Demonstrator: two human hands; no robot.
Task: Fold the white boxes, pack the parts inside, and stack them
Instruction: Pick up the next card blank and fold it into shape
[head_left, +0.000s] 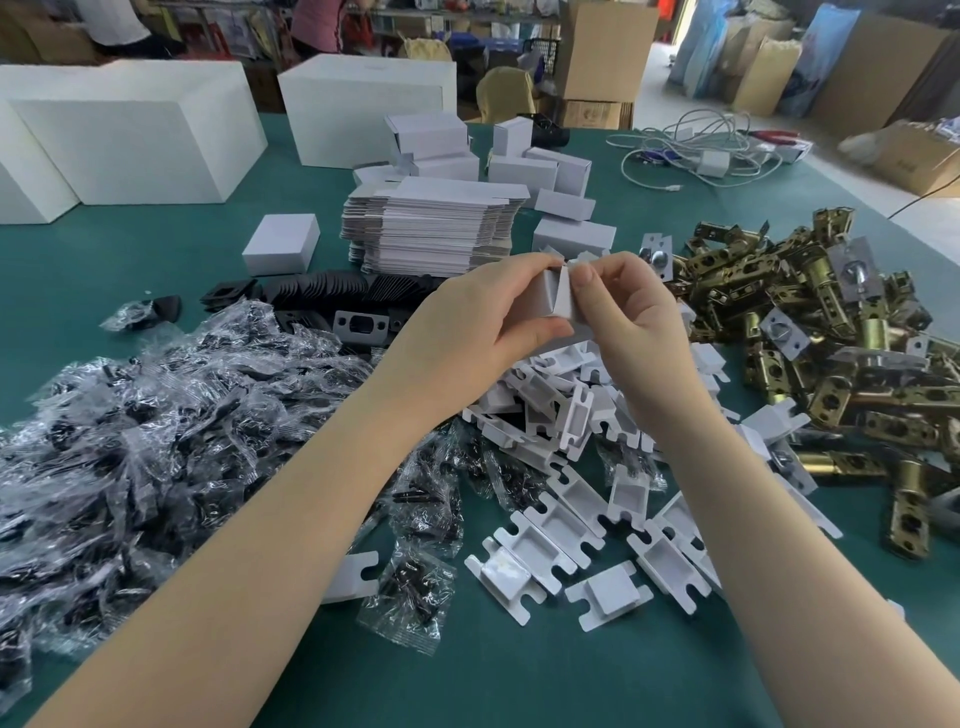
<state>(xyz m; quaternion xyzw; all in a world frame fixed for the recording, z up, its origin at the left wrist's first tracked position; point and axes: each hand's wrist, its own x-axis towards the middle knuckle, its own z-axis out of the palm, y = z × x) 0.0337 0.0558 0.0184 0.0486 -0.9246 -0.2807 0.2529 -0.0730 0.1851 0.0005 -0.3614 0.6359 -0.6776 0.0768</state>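
Looks like the folding step: both hands hold one small white box (553, 299) up over the middle of the tabletop (519, 675). Left hand (467, 332) grips its body, right hand (623, 306) fingers pinch an end flap. Next move is probably tucking that flap in, then grabbing parts. No readable labels anywhere.
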